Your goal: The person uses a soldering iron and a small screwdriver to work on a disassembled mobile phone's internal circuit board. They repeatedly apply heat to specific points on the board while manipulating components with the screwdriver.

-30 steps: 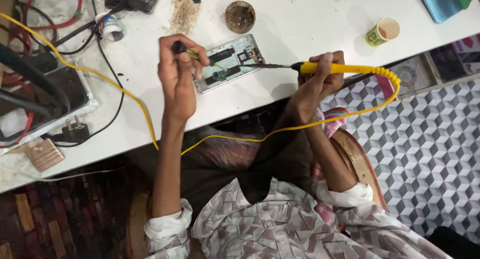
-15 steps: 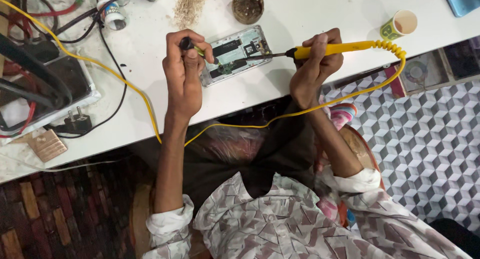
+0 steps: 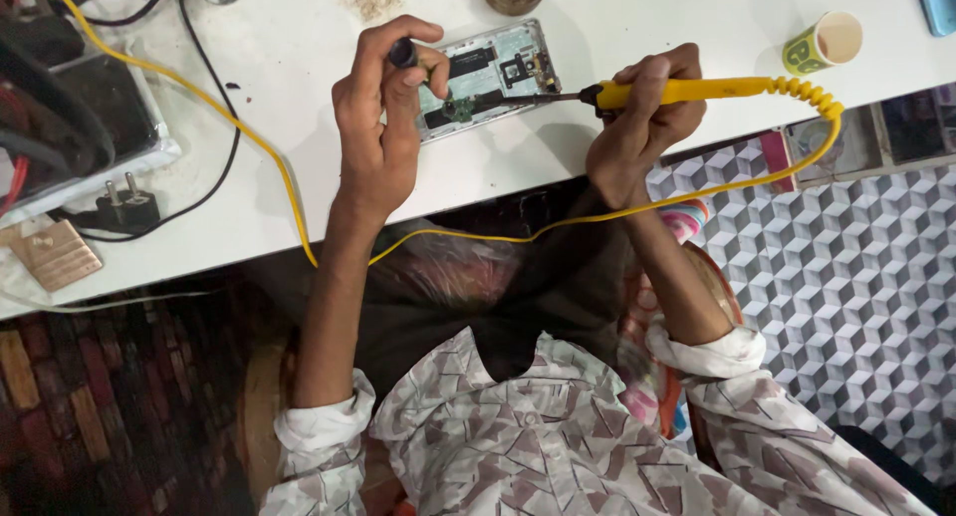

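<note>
2 hands (image 3: 383,128) bend over the opened phone (image 3: 485,76), left pinching tweezers (image 3: 406,54), right gripping the soldering iron (image 3: 687,91).

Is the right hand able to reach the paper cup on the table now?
Probably yes: the paper cup stands apart beyond the right hand, nothing between, but that hand holds the yellow soldering iron.

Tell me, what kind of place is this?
Probably a small phone repair bench. An opened phone lies on the white table, the right hand holds a yellow soldering iron, and cables and a plug sit nearby.
</note>
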